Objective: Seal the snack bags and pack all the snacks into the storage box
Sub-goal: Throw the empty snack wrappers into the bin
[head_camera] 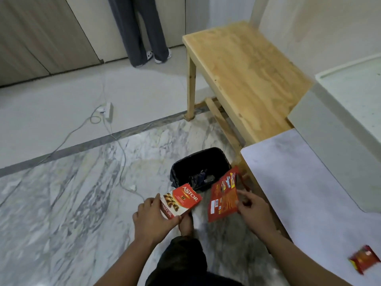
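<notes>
My left hand grips a red and white Astor wafer box, held flat just in front of a black bin on the floor. My right hand pinches a flat red snack bag by its right edge, holding it upright beside the bin's right rim. A small red and yellow snack packet lies on the white table at the lower right. A pale storage box stands at the right edge, its rim partly out of frame.
A wooden bench stands behind the bin, against the table. A power strip and its cables trail across the marble floor on the left. Another person's legs in grey trousers stand by the far wall.
</notes>
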